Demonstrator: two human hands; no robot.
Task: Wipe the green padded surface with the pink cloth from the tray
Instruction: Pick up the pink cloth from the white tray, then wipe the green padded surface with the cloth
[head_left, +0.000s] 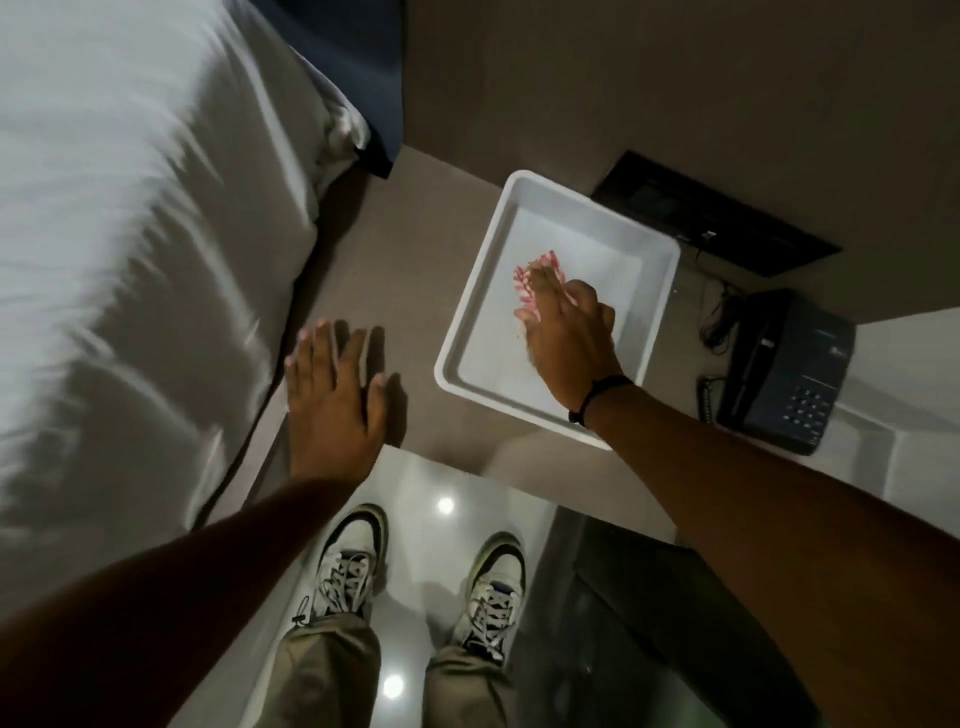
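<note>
Your right hand (569, 325) lies flat, open-gripped, on the cloth (535, 278) in the tray (467, 364); a careless pinch could drag the tray.

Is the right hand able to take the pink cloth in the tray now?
Probably yes: the right hand is already inside the white tray, fingers on the pink cloth, nothing between.

Open strip of taupe surface (395, 249) between white bedding (130, 234) at left and white tray (467, 332) at right, partly taken up by left hand (332, 395) lying flat. Tray interior mostly bare, right hand (566, 332) over pink cloth (530, 280) near its middle. Right of tray: black telephone (789, 374), tangled cord (719, 317), dark wall panel (711, 215) crowding that side.
</note>
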